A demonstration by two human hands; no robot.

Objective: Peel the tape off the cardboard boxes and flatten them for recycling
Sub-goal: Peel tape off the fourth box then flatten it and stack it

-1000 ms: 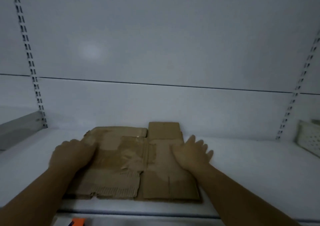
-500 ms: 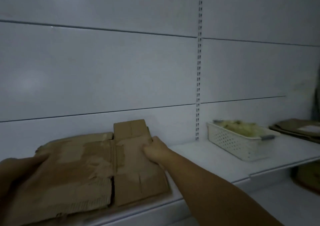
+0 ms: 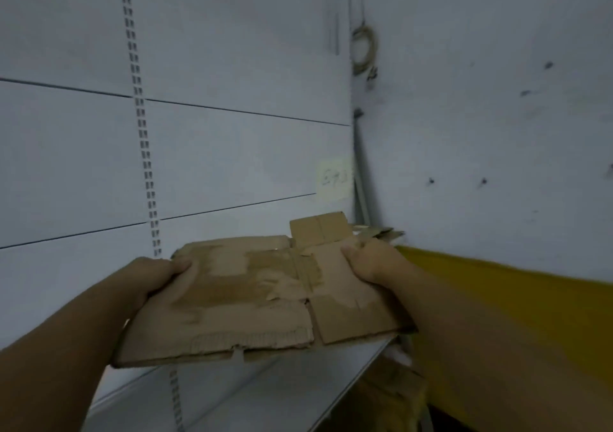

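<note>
A flattened brown cardboard box (image 3: pixel 252 299), torn on its top face with patches where the surface has ripped away, hangs in the air above a white shelf (image 3: pixel 265 395). My left hand (image 3: pixel 156 275) grips its left edge, thumb on top. My right hand (image 3: pixel 371 261) grips its far right edge, also with the thumb on top. A small flap sticks up at the box's far side. Behind my right hand, the edge of more flat cardboard (image 3: pixel 381 232) shows at the shelf's end.
White slotted back panels and an upright (image 3: pixel 142 153) stand behind the shelf. A grey wall with a yellow lower band (image 3: pixel 530 315) closes the right side. More cardboard (image 3: pixel 394 395) lies low down beside the shelf's right end. A paper label (image 3: pixel 335 179) is stuck near the corner.
Both hands went from pressing the flat box on the shelf to gripping its edges. The box is now lifted off the shelf and carried rightward, and the view has swung right toward the corner.
</note>
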